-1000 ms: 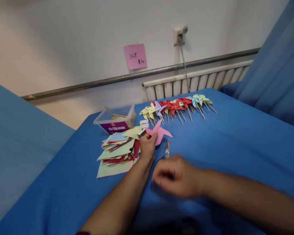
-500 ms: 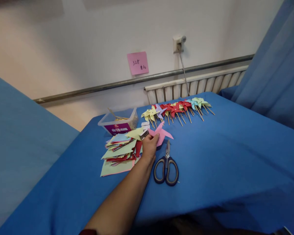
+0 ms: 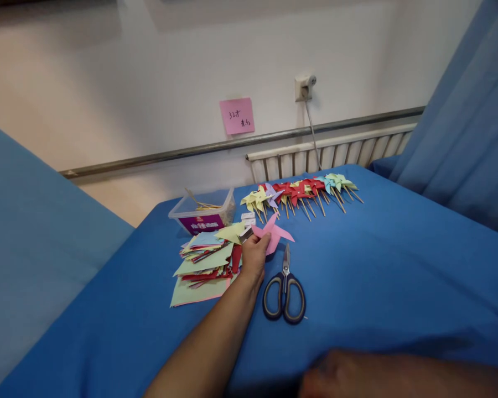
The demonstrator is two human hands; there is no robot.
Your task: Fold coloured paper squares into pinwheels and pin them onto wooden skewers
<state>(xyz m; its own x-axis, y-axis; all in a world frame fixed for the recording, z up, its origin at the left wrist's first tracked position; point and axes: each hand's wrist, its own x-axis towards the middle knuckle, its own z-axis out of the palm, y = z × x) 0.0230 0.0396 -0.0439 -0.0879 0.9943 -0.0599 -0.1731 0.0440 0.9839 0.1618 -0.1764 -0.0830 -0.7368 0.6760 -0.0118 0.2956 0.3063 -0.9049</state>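
Observation:
A pink paper pinwheel [image 3: 276,235] with pointed blades is pinched between the thumb and fingers of my left hand [image 3: 256,255]. No stick shows on it. Just below and to the right of that hand, dark-handled scissors [image 3: 286,290] lie on the table, blades pointing away. Beside the hand on the left is a stack of coloured paper [image 3: 205,260], with small white boxes [image 3: 248,218] behind. My right hand [image 3: 332,376] is at the bottom edge, smeared by motion; its fingers are hidden and whatever it holds cannot be made out.
Finished pinwheels on sticks [image 3: 301,193] lie in a row along the table's back. A clear plastic tub [image 3: 228,213] holds wooden sticks. The table has a blue cloth [image 3: 377,276]. Behind are a radiator [image 3: 357,149], a metal rail [image 3: 182,152] and a socket with a cord [image 3: 302,88].
My right hand has come into view at the bottom right. My left hand keeps its pinch on the pink pinwheel; the whole scene sits slightly lower as the camera tilts.

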